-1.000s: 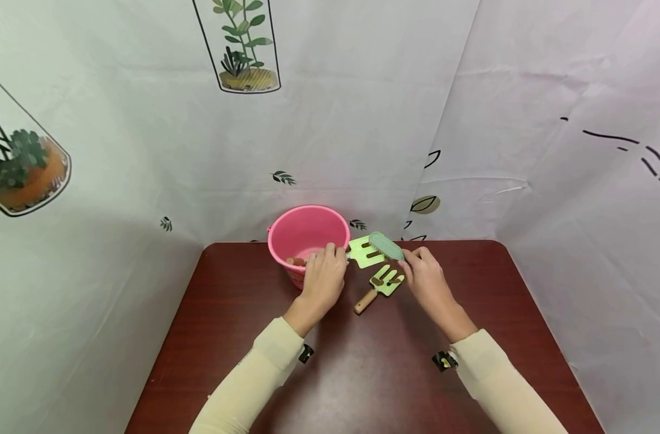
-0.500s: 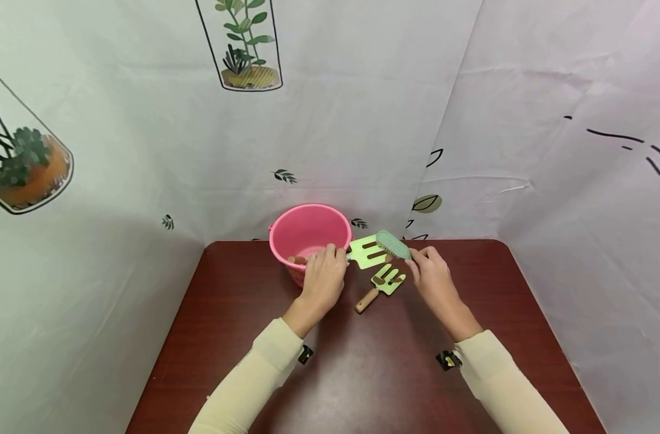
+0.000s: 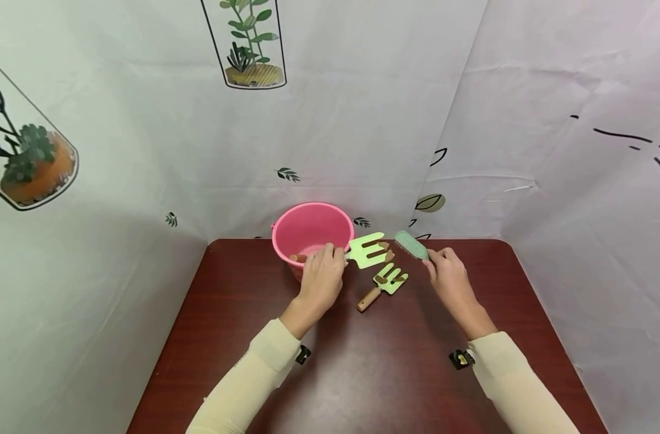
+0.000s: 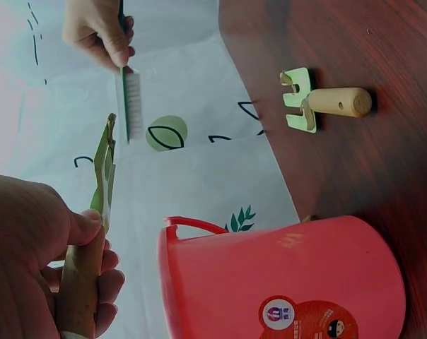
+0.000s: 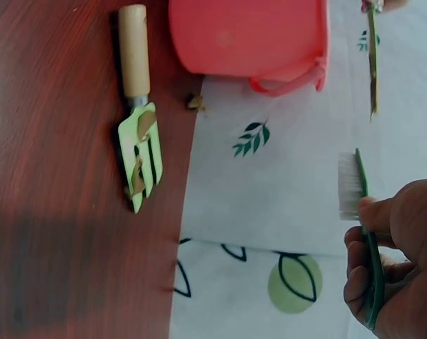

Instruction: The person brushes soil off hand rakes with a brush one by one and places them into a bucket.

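My left hand (image 3: 321, 280) grips the wooden handle of a light green hand fork (image 4: 104, 169), its tines pointing right, beside the bucket's near rim. Brown, dirt-like patches mark the tine ends. In my right hand (image 3: 451, 280) is a green brush (image 3: 411, 245) with white bristles, pinched at its handle. A gap separates the brush from the fork's tines. Below them, a second hand fork (image 5: 139, 138) with a wooden handle lies on the table, brown bits on its tines.
The pink bucket (image 3: 286, 224) stands at the table's back edge, touching or near the patterned white cloth wall (image 3: 362, 150). A brown end of something shows at its near rim. A small brown crumb (image 5: 196, 103) lies on the dark red table (image 3: 362, 374) near the bucket.
The brush has moved right, from over the held fork's tines to clear of them, carried by my right hand. My left hand and its fork stay nearly still.
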Action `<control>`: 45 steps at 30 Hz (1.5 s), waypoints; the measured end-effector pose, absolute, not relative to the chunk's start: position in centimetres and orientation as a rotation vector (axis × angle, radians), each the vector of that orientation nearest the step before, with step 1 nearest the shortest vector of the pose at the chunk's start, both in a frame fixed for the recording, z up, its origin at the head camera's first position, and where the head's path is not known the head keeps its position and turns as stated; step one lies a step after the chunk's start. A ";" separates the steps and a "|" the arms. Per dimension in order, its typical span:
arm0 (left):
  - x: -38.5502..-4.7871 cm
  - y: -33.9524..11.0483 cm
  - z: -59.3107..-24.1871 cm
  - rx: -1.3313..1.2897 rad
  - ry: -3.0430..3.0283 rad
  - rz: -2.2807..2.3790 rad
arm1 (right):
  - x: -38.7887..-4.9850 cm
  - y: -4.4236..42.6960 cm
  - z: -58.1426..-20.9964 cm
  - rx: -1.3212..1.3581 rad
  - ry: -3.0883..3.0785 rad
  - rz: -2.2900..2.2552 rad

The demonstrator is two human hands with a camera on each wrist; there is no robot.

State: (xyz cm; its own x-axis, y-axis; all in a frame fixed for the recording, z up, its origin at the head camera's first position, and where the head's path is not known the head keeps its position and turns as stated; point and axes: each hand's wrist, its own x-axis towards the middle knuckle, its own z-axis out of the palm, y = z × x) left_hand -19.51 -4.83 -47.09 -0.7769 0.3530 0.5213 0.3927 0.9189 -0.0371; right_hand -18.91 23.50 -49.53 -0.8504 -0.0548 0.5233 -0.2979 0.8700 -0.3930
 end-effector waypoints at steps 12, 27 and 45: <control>-19.6 -5.5 -47.3 -0.555 -2.530 -0.138 | -18.6 24.3 -49.5 0.326 -2.515 0.667; -19.6 -5.3 -48.0 -0.548 -2.513 -0.127 | -17.2 19.7 -48.4 0.512 -2.461 0.692; -19.7 -4.4 -47.9 -0.516 -2.523 -0.165 | -16.8 17.2 -47.3 0.524 -2.573 0.647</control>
